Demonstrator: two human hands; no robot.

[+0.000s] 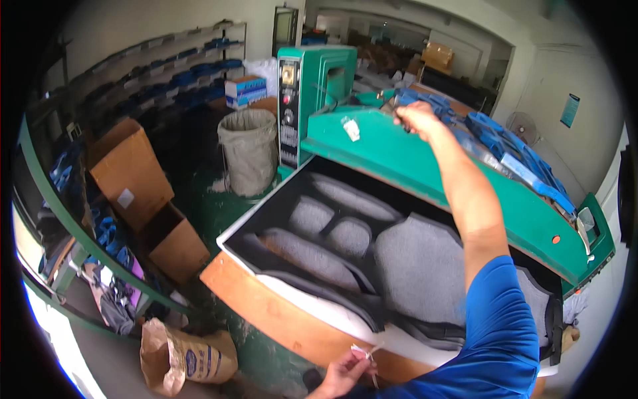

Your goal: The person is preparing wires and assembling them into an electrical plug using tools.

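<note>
Neighbouring green machine (399,159): orange tabletop (279,316), bin (249,159)

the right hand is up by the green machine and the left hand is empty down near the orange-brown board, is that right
Not quite: the left hand isn't empty. The head view shows it pinching thin pale strips. The rest stands.
</note>
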